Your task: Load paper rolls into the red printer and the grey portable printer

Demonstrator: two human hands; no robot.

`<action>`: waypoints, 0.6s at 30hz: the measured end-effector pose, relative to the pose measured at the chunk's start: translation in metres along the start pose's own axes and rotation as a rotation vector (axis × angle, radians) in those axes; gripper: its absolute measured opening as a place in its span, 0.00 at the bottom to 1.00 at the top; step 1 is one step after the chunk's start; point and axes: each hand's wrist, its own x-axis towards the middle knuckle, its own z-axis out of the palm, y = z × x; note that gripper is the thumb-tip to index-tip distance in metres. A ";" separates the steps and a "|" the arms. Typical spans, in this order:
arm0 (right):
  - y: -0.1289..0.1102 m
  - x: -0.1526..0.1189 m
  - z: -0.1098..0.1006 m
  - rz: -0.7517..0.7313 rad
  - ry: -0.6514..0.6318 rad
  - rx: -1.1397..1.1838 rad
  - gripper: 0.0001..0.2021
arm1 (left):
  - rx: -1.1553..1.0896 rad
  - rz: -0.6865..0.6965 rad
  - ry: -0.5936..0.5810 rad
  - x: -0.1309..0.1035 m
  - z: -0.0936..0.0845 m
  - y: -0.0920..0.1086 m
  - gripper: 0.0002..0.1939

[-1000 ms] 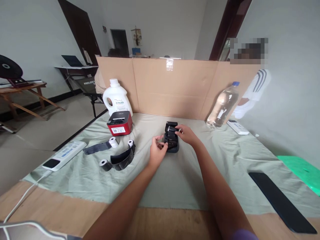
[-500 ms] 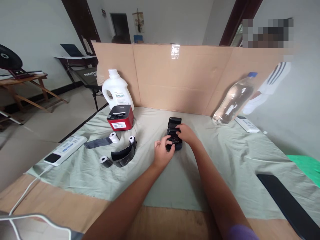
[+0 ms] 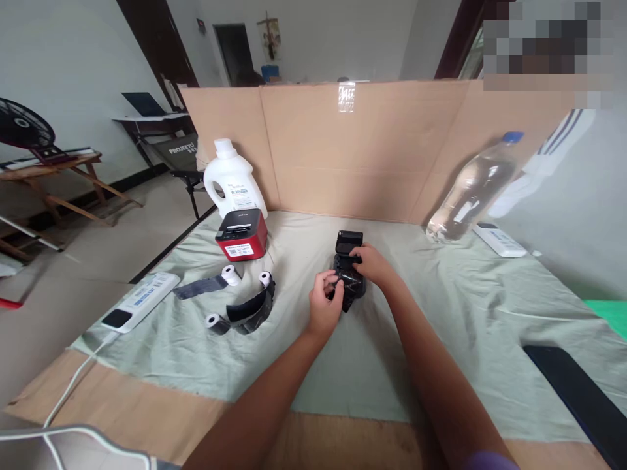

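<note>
A small black device (image 3: 349, 243) with its lid raised lies on the cloth; it looks like a portable receipt printer. A glossy, crumpled black strip (image 3: 351, 283) covers its lower part and reaches past its near edge. My left hand (image 3: 324, 305) is at the near left side, thumb and fingers curled in a pinch on the strip's edge. My right hand (image 3: 373, 264) is closed at the device's upper right, fingertips at the opening below the lid; what lies under them is partly hidden.
Left are a red-and-black printer (image 3: 241, 236), paper rolls (image 3: 230, 274) with black strips, a white jug (image 3: 236, 179) and a power strip (image 3: 142, 300). A cardboard panel (image 3: 343, 156) stands behind. Right are a tilted bottle (image 3: 473, 192) and a dark phone-like slab (image 3: 573, 385). A person stands beyond.
More of the black strip now shows, spread over the device and past its near edge. My left hand stays beside it with fingers more pinched. The whole view has shifted slightly.
</note>
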 end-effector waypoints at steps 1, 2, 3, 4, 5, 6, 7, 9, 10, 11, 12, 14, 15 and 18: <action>0.000 0.000 0.000 0.002 -0.006 0.002 0.16 | -0.005 -0.027 0.010 0.000 0.000 0.001 0.13; 0.001 0.000 0.000 0.003 -0.009 0.008 0.16 | -0.006 -0.048 0.013 0.001 0.000 0.002 0.13; 0.001 0.000 -0.001 0.002 -0.008 0.017 0.16 | -0.002 -0.063 0.008 0.001 -0.001 0.002 0.13; 0.002 -0.001 -0.001 -0.002 -0.007 0.029 0.15 | 0.008 -0.073 -0.003 0.001 -0.001 0.003 0.13; 0.003 -0.001 -0.001 -0.007 -0.004 0.040 0.15 | 0.022 -0.077 -0.017 0.001 -0.002 0.004 0.12; 0.003 -0.001 -0.001 -0.011 0.000 0.049 0.15 | 0.037 -0.078 -0.031 0.001 -0.002 0.005 0.11; 0.003 -0.001 -0.001 -0.016 0.002 0.056 0.14 | 0.052 -0.077 -0.044 0.001 -0.003 0.006 0.11; 0.004 -0.001 -0.002 -0.024 0.012 0.062 0.13 | 0.072 -0.078 -0.065 0.000 -0.003 0.008 0.10; 0.004 -0.001 -0.002 -0.023 0.028 0.065 0.13 | 0.076 -0.081 -0.076 0.000 -0.003 0.008 0.10; 0.004 0.000 -0.003 -0.016 0.056 0.068 0.12 | 0.078 -0.085 -0.084 0.000 -0.003 0.009 0.10; 0.005 0.001 -0.003 -0.003 0.098 0.073 0.11 | 0.076 -0.089 -0.091 -0.001 -0.003 0.010 0.10; 0.006 0.003 -0.003 0.042 0.212 0.098 0.10 | 0.070 -0.098 -0.095 -0.003 -0.004 0.011 0.09; 0.007 0.004 -0.003 0.067 0.269 0.126 0.10 | 0.066 -0.103 -0.094 -0.004 -0.004 0.012 0.09; 0.008 0.006 -0.001 0.131 0.354 0.277 0.18 | 0.060 -0.126 -0.098 -0.006 -0.006 0.014 0.08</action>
